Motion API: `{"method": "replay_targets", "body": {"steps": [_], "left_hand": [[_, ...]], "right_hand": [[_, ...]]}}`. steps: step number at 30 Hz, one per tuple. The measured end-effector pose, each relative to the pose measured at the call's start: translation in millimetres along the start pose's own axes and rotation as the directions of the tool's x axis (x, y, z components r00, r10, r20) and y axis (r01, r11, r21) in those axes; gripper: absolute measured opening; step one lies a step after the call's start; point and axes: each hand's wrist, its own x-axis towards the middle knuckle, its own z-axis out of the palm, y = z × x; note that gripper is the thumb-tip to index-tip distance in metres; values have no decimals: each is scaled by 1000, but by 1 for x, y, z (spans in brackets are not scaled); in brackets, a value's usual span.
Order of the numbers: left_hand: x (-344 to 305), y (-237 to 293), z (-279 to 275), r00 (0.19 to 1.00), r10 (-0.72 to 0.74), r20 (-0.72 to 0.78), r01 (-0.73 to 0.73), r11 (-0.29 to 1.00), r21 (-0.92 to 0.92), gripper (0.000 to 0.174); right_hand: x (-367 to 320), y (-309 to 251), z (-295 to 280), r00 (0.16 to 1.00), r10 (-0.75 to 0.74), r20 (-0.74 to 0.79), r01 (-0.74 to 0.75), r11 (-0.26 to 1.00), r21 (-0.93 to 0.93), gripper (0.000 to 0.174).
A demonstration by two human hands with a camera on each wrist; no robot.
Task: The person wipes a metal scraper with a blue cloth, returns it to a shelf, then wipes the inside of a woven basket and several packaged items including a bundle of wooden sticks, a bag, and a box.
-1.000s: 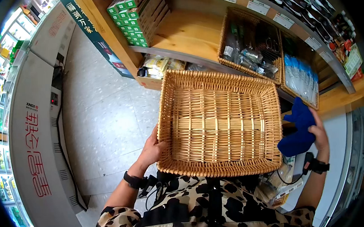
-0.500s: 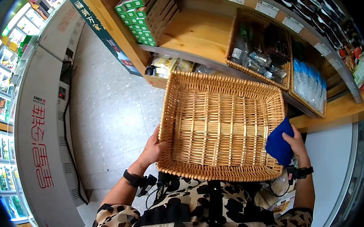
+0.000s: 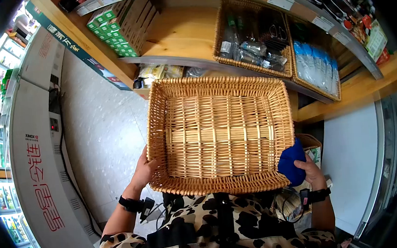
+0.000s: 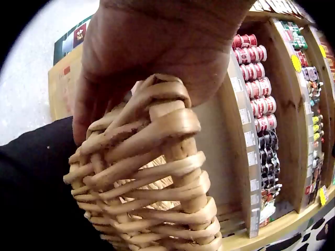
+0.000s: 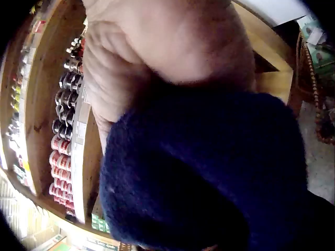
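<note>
A shallow rectangular wicker basket (image 3: 220, 131) with nothing in it is held up before the person's body in the head view. My left hand (image 3: 145, 168) grips its left wall; the left wrist view shows that hand (image 4: 157, 52) curled over the woven rim (image 4: 172, 104). At the basket's lower right corner, my right hand (image 3: 309, 168) holds a dark blue cloth (image 3: 292, 163) against the wicker. In the right wrist view the cloth (image 5: 204, 162) is bunched under the right hand (image 5: 172, 47) and hides most of the fingers.
A wooden shelf (image 3: 183, 30) ahead carries stacked green boxes (image 3: 118, 30), a basket of dark packaged goods (image 3: 252, 42) and one of blue-topped bags (image 3: 314, 67). A white freezer case (image 3: 35, 158) stands left across the tiled floor (image 3: 99, 126). A white surface (image 3: 353, 159) lies at right.
The right hand has brought the blue cloth in from beside the basket, onto its right rim, then down to the lower right corner. The left hand keeps its grip; the view has shifted slightly.
</note>
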Motion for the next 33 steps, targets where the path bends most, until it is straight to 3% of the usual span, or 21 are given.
{"method": "replay_targets", "body": {"steps": [7, 10, 14, 18, 19, 23, 26, 33], "left_hand": [[-6, 16, 8, 997, -70, 30, 70, 997, 11, 52], [-6, 15, 1, 997, -65, 45, 65, 998, -9, 48], [-11, 3, -2, 998, -47, 31, 49, 997, -57, 47], [-23, 2, 2, 1000, 22, 11, -21, 995, -96, 49], [-24, 4, 1, 1000, 30, 6, -30, 994, -101, 49], [-23, -7, -7, 1000, -15, 18, 19, 978, -209, 48], [-29, -3, -8, 994, -105, 36, 110, 965, -238, 49], [-36, -27, -5, 987, -143, 72, 160, 917, -365, 46]], "right_hand": [[6, 12, -8, 983, -128, -131, 130, 992, 0, 51], [9, 25, -9, 953, -106, -284, 161, 971, 179, 46], [13, 40, -23, 950, -213, -227, 283, 893, 350, 42], [14, 24, -19, 883, -399, -247, 458, 845, 276, 39], [10, 6, -11, 927, -355, -124, 375, 856, 355, 28], [35, -25, -1, 874, -463, -147, 484, 811, 329, 27], [51, -35, 4, 867, -477, -142, 495, 799, 342, 26], [78, -39, 17, 858, -505, -92, 500, 783, 371, 23]]}}
